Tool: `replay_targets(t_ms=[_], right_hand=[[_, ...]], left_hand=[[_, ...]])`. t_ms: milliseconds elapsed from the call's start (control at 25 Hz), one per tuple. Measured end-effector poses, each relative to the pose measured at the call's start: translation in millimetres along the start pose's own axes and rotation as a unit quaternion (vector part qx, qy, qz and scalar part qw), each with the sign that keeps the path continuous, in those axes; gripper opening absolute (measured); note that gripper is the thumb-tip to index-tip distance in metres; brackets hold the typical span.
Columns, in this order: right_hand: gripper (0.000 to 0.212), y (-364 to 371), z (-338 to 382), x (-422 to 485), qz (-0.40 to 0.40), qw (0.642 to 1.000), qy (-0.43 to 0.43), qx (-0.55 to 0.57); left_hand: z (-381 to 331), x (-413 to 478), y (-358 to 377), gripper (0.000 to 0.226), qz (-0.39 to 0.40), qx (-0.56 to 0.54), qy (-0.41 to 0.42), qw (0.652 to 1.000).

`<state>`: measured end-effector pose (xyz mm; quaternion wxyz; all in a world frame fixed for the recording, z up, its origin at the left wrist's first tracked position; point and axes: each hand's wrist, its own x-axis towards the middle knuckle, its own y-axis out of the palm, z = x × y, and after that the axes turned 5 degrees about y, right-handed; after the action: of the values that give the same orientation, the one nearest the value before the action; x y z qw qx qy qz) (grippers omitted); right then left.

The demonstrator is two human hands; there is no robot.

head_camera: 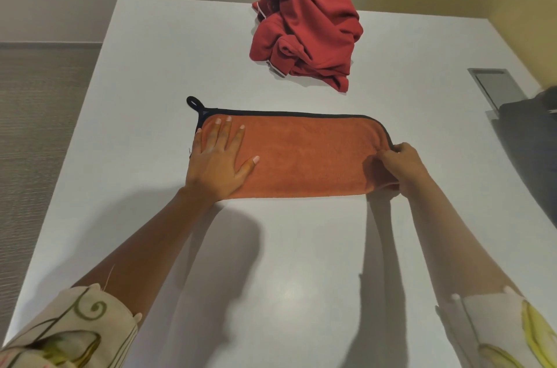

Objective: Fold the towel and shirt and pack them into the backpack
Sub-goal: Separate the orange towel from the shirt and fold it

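An orange towel [301,153] with a black trim and a hanging loop lies folded in a long strip across the middle of the white table [168,66]. My left hand [218,156] presses flat on the towel's left end, fingers spread. At the right end my right hand [402,164] pinches the towel's edge. A crumpled red shirt [307,27] is heaped at the table's far side. A dark backpack [530,132] shows partly at the right edge of the view.
A grey rectangular inset plate [494,84] sits in the table near the right side, just left of the backpack. Wall lies beyond the table's far edge, and carpet floor to the left.
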<state>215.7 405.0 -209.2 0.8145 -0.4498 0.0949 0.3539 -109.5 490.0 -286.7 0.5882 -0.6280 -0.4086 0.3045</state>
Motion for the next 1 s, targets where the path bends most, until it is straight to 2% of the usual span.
replay_targets(t_ms=[160,280,400,440,520,600,640,680,720,760,800,840,920,960,1000], right_hand=[[0.046,-12,5,-4,0.071,0.980,0.117,0.142],[0.044,-11,8,-5,0.075,0.965,0.145,0.204],[0.031,-3,23,-22,0.063,0.962,0.078,0.253],[0.027,4,31,-31,0.062,0.963,0.036,0.261],[0.021,27,50,-59,0.053,0.966,-0.048,0.250],[0.017,64,69,-91,0.034,0.969,-0.119,0.216],[0.018,83,76,-104,0.042,0.968,-0.141,0.204],[0.018,102,82,-117,0.075,0.964,-0.153,0.203],[0.017,119,86,-126,0.125,0.958,-0.158,0.202],[0.014,132,88,-134,0.169,0.954,-0.170,0.181],[0.009,142,88,-137,0.190,0.952,-0.190,0.144],[0.006,148,88,-137,0.190,0.953,-0.206,0.118],[0.008,148,85,-134,0.163,0.956,-0.214,0.116],[0.010,147,83,-129,0.138,0.959,-0.219,0.114],[0.012,144,80,-125,0.104,0.962,-0.232,0.097]], left_hand=[[0,0,-1,0.081,0.013,0.000,0.002,1.000],[0,0,-3,0.083,0.028,-0.004,0.002,1.000],[0,3,-6,0.082,0.051,-0.026,-0.004,0.998],[-1,5,-10,0.079,0.039,-0.053,-0.005,0.998],[-4,7,-21,0.066,-0.035,-0.137,0.003,0.990],[-12,7,-37,0.047,-0.106,-0.276,-0.015,0.955],[-18,9,-46,0.038,-0.117,-0.371,-0.057,0.919],[-21,12,-53,0.034,-0.102,-0.484,-0.112,0.861],[-23,17,-60,0.038,-0.065,-0.589,-0.174,0.786],[-21,21,-65,0.043,-0.013,-0.662,-0.228,0.714],[-14,23,-66,0.046,0.028,-0.700,-0.260,0.665],[-8,23,-64,0.045,0.062,-0.710,-0.272,0.647],[3,19,-57,0.028,0.098,-0.672,-0.263,0.685],[5,18,-54,0.028,0.100,-0.654,-0.256,0.704],[7,16,-52,0.033,0.100,-0.651,-0.252,0.709]])
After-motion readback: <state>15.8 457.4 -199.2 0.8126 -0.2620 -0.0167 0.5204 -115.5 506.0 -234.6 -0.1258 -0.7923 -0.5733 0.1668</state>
